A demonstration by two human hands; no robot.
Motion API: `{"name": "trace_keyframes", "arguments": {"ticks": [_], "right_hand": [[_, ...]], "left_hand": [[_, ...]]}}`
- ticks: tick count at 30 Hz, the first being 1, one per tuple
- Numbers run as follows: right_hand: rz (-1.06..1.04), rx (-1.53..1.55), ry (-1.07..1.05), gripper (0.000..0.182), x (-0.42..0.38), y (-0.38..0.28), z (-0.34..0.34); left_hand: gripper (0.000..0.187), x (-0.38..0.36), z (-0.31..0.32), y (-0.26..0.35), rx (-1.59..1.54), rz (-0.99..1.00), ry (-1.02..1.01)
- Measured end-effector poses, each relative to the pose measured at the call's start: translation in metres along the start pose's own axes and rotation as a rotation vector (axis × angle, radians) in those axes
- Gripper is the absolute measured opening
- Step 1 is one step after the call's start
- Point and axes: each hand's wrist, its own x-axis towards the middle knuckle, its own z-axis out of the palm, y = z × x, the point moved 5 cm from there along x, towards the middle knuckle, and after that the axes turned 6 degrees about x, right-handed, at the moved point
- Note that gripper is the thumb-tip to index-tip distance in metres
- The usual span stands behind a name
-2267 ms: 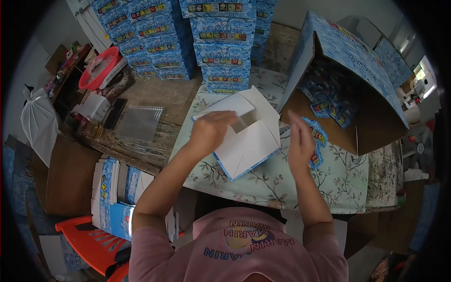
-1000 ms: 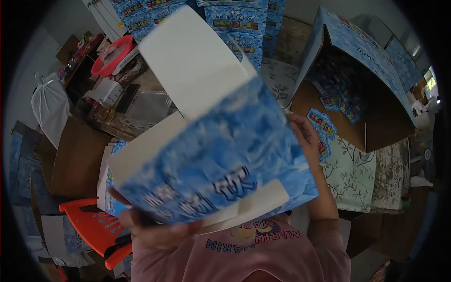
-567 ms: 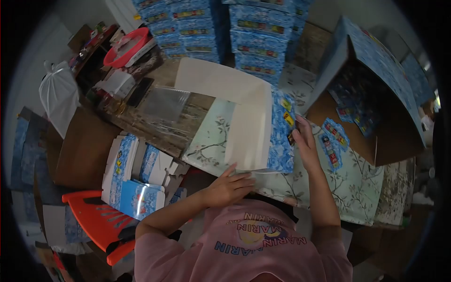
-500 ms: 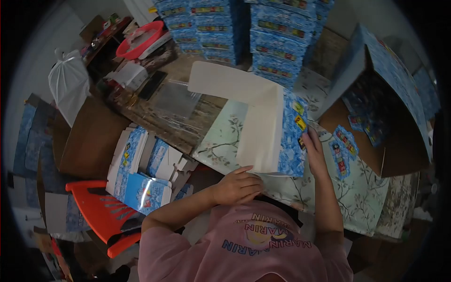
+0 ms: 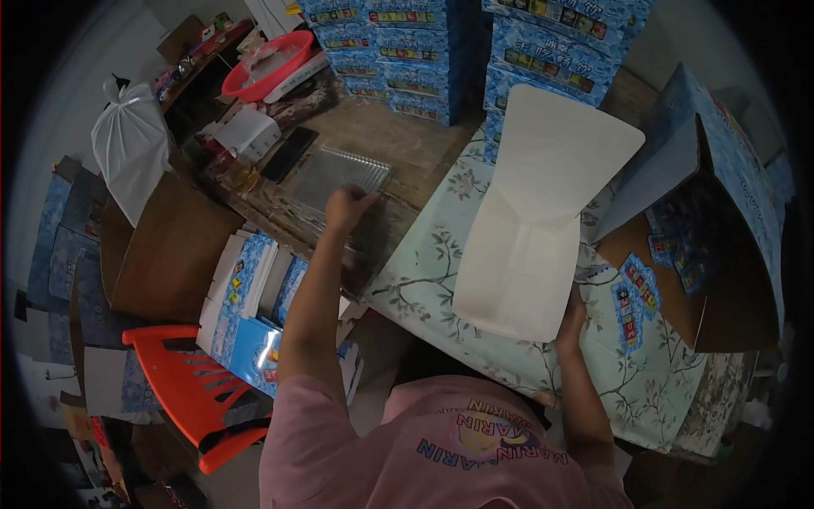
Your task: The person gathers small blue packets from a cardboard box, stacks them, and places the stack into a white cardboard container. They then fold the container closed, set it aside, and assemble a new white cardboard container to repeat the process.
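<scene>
An open cardboard box (image 5: 517, 280), white inside, with its lid flap raised away from me, rests on the flowered tablecloth. My right hand (image 5: 571, 321) grips its near right side, the fingers partly hidden behind the wall. My left hand (image 5: 349, 209) is stretched out over the wooden table's left part, fingers pinched at the edge of a clear plastic sheet (image 5: 365, 250). Just beyond it lies a clear plastic pile with a ridged edge (image 5: 360, 168). Small blue sachets (image 5: 629, 314) lie on the cloth to the right of the box.
Tall stacks of blue printed boxes (image 5: 415, 72) stand at the back. A large carton (image 5: 738, 220) holding sachets lies at right. Flattened blue boxes (image 5: 242, 293) sit on an orange chair (image 5: 170, 373) at left. A black phone (image 5: 290, 154) and a red basin (image 5: 270, 64) are farther off.
My left hand has left the box's near edge and reached forward-left to the clear plastic. The box has turned, its flap now pointing away, with my right hand still on its right side.
</scene>
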Motion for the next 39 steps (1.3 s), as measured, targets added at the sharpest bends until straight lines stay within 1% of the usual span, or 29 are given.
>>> {"name": "trace_keyframes", "arguments": {"ticks": [3,7,13,15,16,18,19,21,22,24,25,27,29,31,33,35,36,38,39], "right_hand": [[-0.017,-0.047,0.008,0.03,0.001,-0.006,0.001],[-0.03,-0.016,0.012,0.031,0.001,-0.01,0.004],[-0.027,-0.035,0.052,0.025,0.0,0.003,-0.001],[-0.071,-0.14,0.044,0.021,0.0,-0.003,0.0],[-0.076,-0.14,0.052,0.021,0.0,-0.003,-0.001],[-0.117,-0.193,0.055,0.019,-0.001,-0.004,-0.001],[-0.119,-0.193,0.059,0.019,-0.001,-0.004,-0.001],[-0.071,-0.188,0.048,0.019,-0.001,-0.001,-0.001],[-0.081,-0.188,0.046,0.019,-0.001,0.001,0.0],[-0.126,-0.233,0.069,0.018,-0.001,0.004,-0.002],[-0.134,-0.233,0.072,0.018,0.0,0.003,-0.003],[-0.117,-0.229,0.057,0.018,-0.002,0.004,-0.003],[-0.104,-0.208,0.058,0.018,-0.001,0.01,0.0],[-0.083,-0.201,0.086,0.019,0.002,0.011,-0.003],[-0.104,-0.243,0.082,0.018,0.0,0.003,0.0],[-0.07,-0.281,0.076,0.017,0.0,-0.003,0.001],[-0.064,-0.285,0.07,0.016,0.0,0.0,0.001],[-0.089,-0.271,0.064,0.016,0.0,-0.002,0.002],[-0.098,-0.294,0.053,0.017,0.0,0.0,0.0]], "left_hand": [[0.034,0.01,0.002,-0.012,-0.079,0.056,-0.006],[0.034,0.015,0.007,-0.023,-0.117,0.038,-0.038],[0.034,0.019,0.008,-0.025,-0.121,0.076,-0.03],[0.028,0.018,0.005,-0.02,0.001,0.094,-0.027],[0.028,0.017,0.004,-0.014,0.0,0.102,-0.024],[0.022,0.012,0.006,0.009,0.31,0.318,0.002],[0.022,0.015,0.005,0.017,0.31,0.322,0.005],[0.016,0.022,0.012,0.021,0.678,0.3,-0.18],[0.016,0.022,0.009,0.019,0.673,0.297,-0.172],[0.013,0.026,-0.003,0.023,0.685,0.406,-0.006],[0.013,0.021,-0.015,0.03,0.683,0.408,0.002],[0.013,0.004,-0.057,0.036,0.482,0.219,0.183],[0.006,-0.046,-0.1,0.06,0.156,0.334,0.453],[0.004,-0.107,-0.118,0.093,-0.064,0.544,0.537],[0.007,-0.172,-0.107,0.136,-0.045,0.841,0.515],[0.009,-0.217,-0.086,0.178,0.011,1.188,0.314],[0.009,-0.221,-0.078,0.192,-0.017,1.205,0.294],[0.009,-0.226,-0.043,0.218,0.105,1.358,-0.121],[0.012,-0.219,-0.024,0.222,0.178,1.41,-0.199]]}}
